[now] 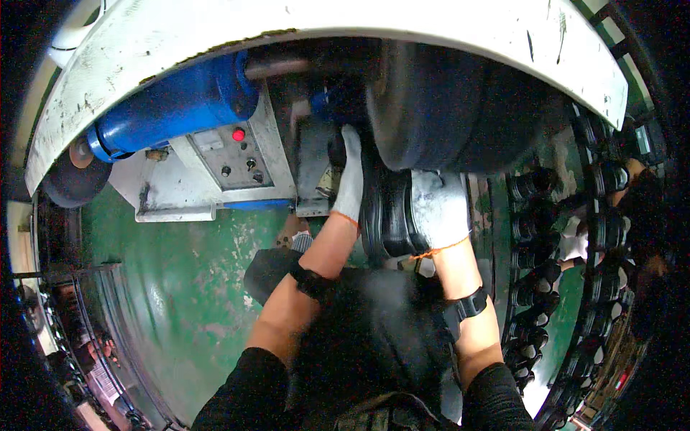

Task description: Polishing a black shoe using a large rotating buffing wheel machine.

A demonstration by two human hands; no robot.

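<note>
A glossy black boot [392,215] is between my gloved hands, under the large dark wheel [460,108] of the machine. My left hand [348,176], in a white glove with an orange cuff, lies along the boot's left side with its fingers pointing up toward the machine. Pressed against the right side is my right hand [437,205], also white-gloved, its fingers partly hidden at the wheel's lower edge. The wheel is blurred as if turning. Whether the boot touches it is hard to see.
A white, scuffed hood [345,18] arches over the wheel. To the left are a blue cylindrical housing [172,100], a control panel [237,161] with a red button and a small dark wheel [75,176]. Racks of black boots [532,223] stand at the right, with another person's arm [650,269] beyond.
</note>
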